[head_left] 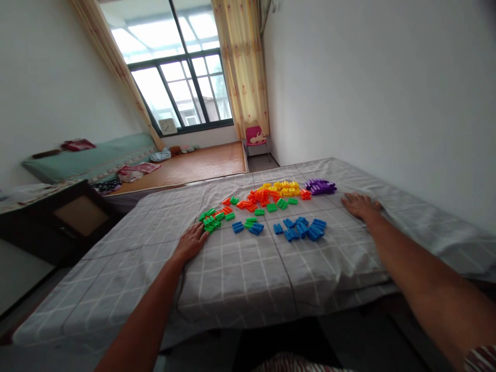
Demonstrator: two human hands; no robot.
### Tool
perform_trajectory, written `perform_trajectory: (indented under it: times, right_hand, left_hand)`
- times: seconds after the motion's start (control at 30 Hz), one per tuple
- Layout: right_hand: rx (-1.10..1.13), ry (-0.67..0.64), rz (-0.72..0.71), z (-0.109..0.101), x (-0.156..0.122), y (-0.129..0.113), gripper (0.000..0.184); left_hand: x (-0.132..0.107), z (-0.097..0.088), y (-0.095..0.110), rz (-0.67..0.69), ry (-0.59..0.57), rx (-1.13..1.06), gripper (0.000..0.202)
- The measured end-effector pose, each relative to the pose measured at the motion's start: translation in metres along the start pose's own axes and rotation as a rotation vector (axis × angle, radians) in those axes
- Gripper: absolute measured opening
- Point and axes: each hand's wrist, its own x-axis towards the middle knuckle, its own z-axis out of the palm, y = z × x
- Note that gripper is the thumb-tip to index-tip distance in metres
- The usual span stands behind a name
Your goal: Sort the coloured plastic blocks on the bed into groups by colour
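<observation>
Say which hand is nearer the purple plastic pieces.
Right. The right hand rests just right of the purple plastic pieces; the left hand is well to their left, beside the green pieces.

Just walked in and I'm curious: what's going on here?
A person has both hands laid on a grey checked cloth, with small colored plastic pieces between them. The left hand is right beside some green pieces; whether it touches them is unclear. The right hand lies apart from the purple pieces. Neither hand holds anything. Yellow pieces and purple ones sit grouped, while green ones are mixed among orange and blue ones.
</observation>
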Motion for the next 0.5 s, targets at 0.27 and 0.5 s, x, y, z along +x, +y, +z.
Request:
perform_trajectory:
  times: [0.27, 0.5]
  right_hand:
    - [0.025, 0.020, -0.059, -0.001, 0.002, 0.002, 0.069]
    - [0.039, -0.001, -0.127, -0.013, 0.016, 0.006, 0.061]
  left_hand:
    - [0.004, -0.009, 0.004, -0.038, -0.027, -0.003, 0.058]
    - [0.017, -0.016, -0.003, -0.046, -0.038, -0.097, 0.058]
